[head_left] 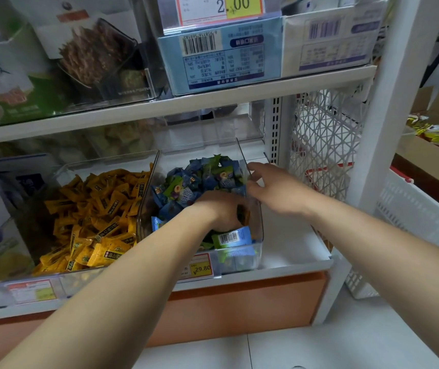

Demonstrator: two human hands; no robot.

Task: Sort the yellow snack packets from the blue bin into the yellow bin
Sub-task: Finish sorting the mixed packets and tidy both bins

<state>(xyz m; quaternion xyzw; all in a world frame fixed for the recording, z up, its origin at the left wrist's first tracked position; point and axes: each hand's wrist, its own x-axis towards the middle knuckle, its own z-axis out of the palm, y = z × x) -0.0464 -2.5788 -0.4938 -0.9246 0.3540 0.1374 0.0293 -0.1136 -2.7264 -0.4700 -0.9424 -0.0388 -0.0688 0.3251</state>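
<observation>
a: where is the left hand (221,213)?

b: down inside the blue bin (258,230), the clear tub at the right of the shelf (292,251). its fingers are curled tight round a yellow packet (243,215). only an orange-yellow strip with dark print shows between them.

a: so that packet is in the blue bin, not the yellow one?

b: yes. it sits low among the blue packets (207,177), close to the bin's right wall and towards the front. the left forearm crosses the bin's front rim to reach it.

a: and the right hand (274,189)?

b: it is at the top edge of that same right wall, coming from outside the bin. the fingers are spread and mostly straight, with the tips reaching over the edge and the thumb lower against the wall. i cannot tell whether it pinches the wall or only rests on it, because the clear plastic makes the contact hard to read.

a: where is the yellow bin (66,282)?

b: right beside the blue bin, on its left, on the same shelf. it holds a heap of yellow packets (98,217), piled highest towards the back.

a: anything else close by?

b: a price tag (202,267) reading 29.80 on the blue bin's front, partly behind the left forearm. there is also a white lattice basket (324,134) to the right, past the shelf's upright.
</observation>
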